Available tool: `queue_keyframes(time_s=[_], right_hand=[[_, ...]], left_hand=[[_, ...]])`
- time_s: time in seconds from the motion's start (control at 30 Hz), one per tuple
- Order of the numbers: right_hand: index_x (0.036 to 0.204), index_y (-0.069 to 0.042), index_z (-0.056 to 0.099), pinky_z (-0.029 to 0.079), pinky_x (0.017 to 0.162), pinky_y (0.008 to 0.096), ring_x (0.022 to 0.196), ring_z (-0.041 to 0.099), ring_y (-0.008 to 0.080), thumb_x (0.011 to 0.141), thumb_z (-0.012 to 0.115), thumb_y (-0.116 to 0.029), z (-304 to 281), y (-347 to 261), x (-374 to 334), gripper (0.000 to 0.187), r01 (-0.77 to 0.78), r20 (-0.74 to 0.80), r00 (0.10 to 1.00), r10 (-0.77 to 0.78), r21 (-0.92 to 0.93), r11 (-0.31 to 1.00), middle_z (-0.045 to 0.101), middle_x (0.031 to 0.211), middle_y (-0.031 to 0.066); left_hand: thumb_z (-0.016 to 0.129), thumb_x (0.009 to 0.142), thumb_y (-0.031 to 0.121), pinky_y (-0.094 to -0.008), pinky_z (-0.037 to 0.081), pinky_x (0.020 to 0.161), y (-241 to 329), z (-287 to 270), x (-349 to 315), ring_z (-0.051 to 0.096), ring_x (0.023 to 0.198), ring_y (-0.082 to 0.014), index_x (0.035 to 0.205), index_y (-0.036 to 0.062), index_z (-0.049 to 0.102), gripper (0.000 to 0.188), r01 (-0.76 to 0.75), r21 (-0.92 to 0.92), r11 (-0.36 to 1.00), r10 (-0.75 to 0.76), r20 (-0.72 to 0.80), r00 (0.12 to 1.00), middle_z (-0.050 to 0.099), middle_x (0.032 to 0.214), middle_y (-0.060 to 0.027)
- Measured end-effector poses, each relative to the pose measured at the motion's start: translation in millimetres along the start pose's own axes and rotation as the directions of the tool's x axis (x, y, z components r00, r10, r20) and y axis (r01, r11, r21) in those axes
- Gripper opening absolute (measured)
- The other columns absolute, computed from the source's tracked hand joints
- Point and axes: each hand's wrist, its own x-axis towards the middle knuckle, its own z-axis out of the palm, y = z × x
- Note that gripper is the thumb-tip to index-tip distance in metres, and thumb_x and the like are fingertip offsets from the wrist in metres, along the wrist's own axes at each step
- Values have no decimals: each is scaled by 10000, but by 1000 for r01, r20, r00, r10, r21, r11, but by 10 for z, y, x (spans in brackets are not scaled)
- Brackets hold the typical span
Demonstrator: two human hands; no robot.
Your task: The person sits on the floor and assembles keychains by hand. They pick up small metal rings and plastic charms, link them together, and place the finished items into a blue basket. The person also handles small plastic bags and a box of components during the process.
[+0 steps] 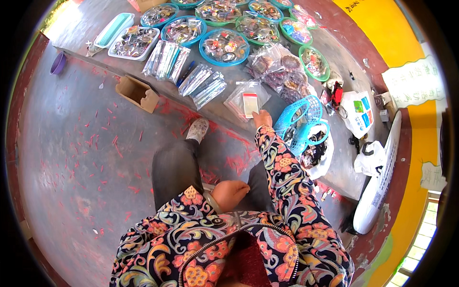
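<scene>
The small red-and-white packet (250,105) lies on top of the clear plastic bags (232,102), near the front edge of the grey ledge (342,158). My right hand (262,118) is at its lower right corner, fingertips at or just beside it; I cannot tell whether they grip it or merely rest there. To take it cleanly, I judge, I should pinch that corner alone, thumb against one fingertip, and keep the slippery bags beneath from sliding along. My left hand (231,195) sits low over my lap, fingers curled closed; whether anything is tucked inside I cannot see. It could come up to steady the pile. Sideways room is tight: the blue basket (313,109) stands close on the right, the bulky bag of brownish things (287,76) lies just behind, and the long wrapped packets (205,86) are a little off to the left. So straight up, then back toward me over the ledge's edge, looks the easiest way. Beyond that edge the floor (71,143) spreads left, strewn with red scraps (114,140), and the open cardboard box (123,91) stands against the step.
</scene>
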Motion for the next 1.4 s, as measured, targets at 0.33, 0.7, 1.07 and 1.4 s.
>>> queue_keyframes(time_s=[0.33, 0.7, 1.07, 1.4], right_hand=[[879, 1, 577, 441, 807, 384, 928, 545, 331, 580, 631, -262, 80, 121, 270, 401, -184, 49, 980, 191, -119, 976, 570, 934, 221], [735, -45, 588, 453, 666, 379, 709, 583, 309, 566, 599, -194, 67, 85, 220, 226, -30, -91, 995, 49, 194, 980, 605, 721, 145], [853, -37, 542, 436, 585, 269, 634, 549, 135, 646, 618, -115, -1148, 91, -535, 234, 383, -111, 921, -374, 437, 814, 593, 760, 68], [1013, -46, 467, 415, 684, 228, 752, 504, 84, 714, 533, -40, -2255, 70, -2319, 307, 305, 420, 649, -634, 620, 723, 568, 835, 41]], left_hand=[[564, 794, 194, -307, 460, 563, -76, 179, 116, 598, 646, -235, 897, 40, 604, 190, -103, 28, 994, 102, 17, 995, 605, 748, -123], [556, 783, 178, -332, 450, 563, -71, 199, 133, 583, 631, -270, 836, 31, 598, 161, -85, 60, 995, 84, 9, 996, 591, 707, -125], [582, 755, 182, -372, 454, 698, -104, 286, 214, 573, 772, -280, 890, 24, 578, 208, -14, 22, 1000, 18, -220, 975, 584, 782, -131], [645, 703, 220, -335, 414, 761, 222, 167, 181, 564, 850, -245, 976, 9, 551, 358, -217, 231, 949, 176, 186, 967, 595, 891, -111]])
